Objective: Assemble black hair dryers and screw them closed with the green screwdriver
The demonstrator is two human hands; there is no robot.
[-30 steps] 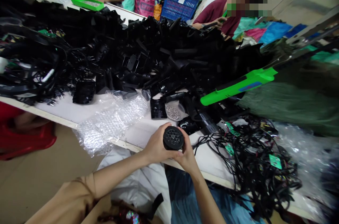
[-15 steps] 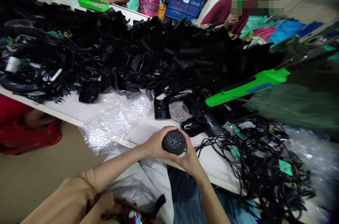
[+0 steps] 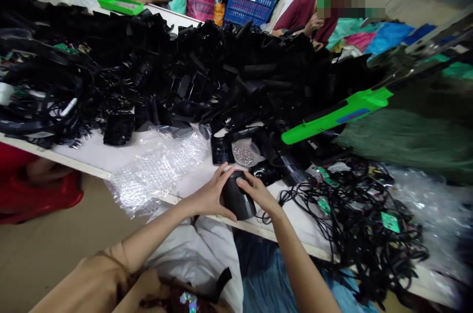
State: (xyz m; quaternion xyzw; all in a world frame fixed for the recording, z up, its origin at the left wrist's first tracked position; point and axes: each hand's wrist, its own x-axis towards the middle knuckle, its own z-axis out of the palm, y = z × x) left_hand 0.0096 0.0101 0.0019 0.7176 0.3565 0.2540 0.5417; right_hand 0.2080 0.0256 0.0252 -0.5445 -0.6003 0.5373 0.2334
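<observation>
Bubble wrap (image 3: 158, 167) lies left on the table (image 3: 92, 153), at its near edge. The left hand (image 3: 209, 198) is wrapped closed around the left side of the black cylindrical housing (image 3: 236, 199). Half a second ago its perforated end faced the camera. Now its smooth wall shows, tipped over the near edge, so the handling has moved to the other end. The right hand (image 3: 258, 193) pinches its top rim. The cable tangle (image 3: 354, 214) lies right.

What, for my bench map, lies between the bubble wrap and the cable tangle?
Head view: the left hand and right hand holding a black cylinder, over the white table.
</observation>
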